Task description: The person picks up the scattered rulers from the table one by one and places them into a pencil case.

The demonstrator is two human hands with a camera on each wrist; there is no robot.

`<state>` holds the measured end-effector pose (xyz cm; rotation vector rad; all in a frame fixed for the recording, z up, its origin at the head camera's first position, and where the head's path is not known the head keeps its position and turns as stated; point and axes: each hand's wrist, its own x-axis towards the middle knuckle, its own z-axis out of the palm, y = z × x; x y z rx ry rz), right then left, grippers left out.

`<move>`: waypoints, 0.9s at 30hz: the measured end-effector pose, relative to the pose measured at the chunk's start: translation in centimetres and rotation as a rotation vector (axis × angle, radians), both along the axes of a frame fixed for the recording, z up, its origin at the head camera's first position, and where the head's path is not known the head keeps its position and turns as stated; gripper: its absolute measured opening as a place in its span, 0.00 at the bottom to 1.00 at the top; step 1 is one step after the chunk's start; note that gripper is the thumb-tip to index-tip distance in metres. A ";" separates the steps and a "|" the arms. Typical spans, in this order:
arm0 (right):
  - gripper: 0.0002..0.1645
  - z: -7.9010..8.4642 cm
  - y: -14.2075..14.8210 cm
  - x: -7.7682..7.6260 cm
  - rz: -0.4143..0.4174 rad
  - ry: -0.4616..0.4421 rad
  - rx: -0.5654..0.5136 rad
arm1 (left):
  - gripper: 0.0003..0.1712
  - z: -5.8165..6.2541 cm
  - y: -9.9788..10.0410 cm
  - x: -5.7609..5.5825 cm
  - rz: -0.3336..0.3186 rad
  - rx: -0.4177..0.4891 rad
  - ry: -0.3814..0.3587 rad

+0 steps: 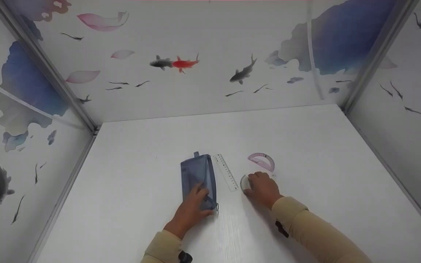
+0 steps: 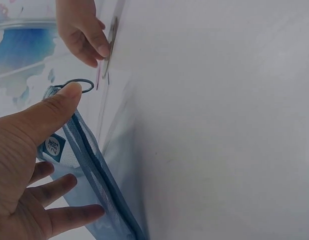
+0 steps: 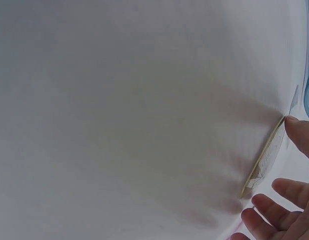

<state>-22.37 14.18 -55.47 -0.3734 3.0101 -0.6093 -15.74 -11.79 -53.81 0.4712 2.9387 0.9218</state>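
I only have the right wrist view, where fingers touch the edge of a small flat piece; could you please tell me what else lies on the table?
Observer: On the head view, a clear ruler lies just left of your right hand, beside a blue mesh pouch.
Operator: Thank you; is the other hand doing anything?
Observer: The left hand rests flat on the pouch's near end, its thumb by the zip's ring pull.
Operator: Is there anything beyond my hand?
Observer: Yes, a pink protractor lies just past it on the table, apart from the small piece that your fingers touch.
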 end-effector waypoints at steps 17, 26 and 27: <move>0.27 0.2 -0.5 -0.4 -0.013 0.011 0.060 | 0.30 0.2 0.0 0.0 -0.011 0.003 0.021; 0.19 0.2 -0.6 -0.7 -0.013 -0.017 0.057 | 0.31 0.1 0.0 0.1 -0.017 0.012 0.018; 0.19 0.3 -0.6 -0.7 -0.016 -0.022 0.051 | 0.31 0.1 0.0 0.1 -0.017 0.012 0.016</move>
